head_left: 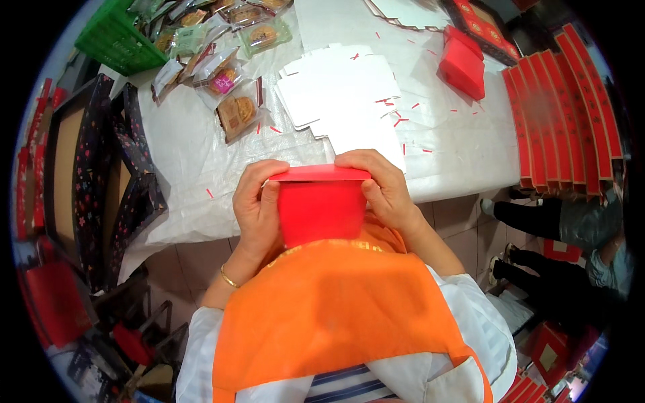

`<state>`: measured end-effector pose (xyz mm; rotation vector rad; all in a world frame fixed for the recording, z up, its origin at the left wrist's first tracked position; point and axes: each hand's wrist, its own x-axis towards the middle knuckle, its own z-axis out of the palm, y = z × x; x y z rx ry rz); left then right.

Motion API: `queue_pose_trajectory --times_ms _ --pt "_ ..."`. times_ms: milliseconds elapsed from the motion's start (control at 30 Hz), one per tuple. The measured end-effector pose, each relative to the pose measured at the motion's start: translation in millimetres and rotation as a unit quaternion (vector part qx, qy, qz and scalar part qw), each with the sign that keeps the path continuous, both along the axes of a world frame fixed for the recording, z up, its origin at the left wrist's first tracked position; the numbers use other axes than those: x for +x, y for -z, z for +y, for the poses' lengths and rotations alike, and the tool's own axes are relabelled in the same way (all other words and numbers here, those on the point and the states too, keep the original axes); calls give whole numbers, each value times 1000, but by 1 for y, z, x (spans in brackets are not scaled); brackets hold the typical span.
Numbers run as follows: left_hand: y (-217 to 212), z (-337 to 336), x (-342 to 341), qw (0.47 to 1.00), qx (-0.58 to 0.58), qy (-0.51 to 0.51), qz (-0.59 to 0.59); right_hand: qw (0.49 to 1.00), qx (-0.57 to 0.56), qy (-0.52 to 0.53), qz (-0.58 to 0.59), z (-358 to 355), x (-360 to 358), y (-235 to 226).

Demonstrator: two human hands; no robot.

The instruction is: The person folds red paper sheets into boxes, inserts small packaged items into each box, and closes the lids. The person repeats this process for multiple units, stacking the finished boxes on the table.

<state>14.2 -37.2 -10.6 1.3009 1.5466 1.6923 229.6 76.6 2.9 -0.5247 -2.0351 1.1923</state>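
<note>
Apron (336, 302): orange, on your front.
Left hand (258, 205): your fingers hold the red box (321, 211) by its left side.
Right hand (386, 191): your fingers hold its right side.

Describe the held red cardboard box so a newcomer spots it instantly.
Find the large white-covered table. At its near edge, above the orange cloth apron, is a plain red cardboard box. Left hand and right hand hold its top corners, unlike the other red box, farther right.
</note>
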Motion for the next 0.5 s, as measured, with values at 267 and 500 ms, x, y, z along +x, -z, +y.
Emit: queue_pose_trajectory --times_ms 267,500 --pt "-26 6 -22 991 -31 89 91 998 -4 64 -20 -3 3 -4" --pt "-48 7 -30 982 -104 141 70 992 -59 99 -59 -12 0 -22"
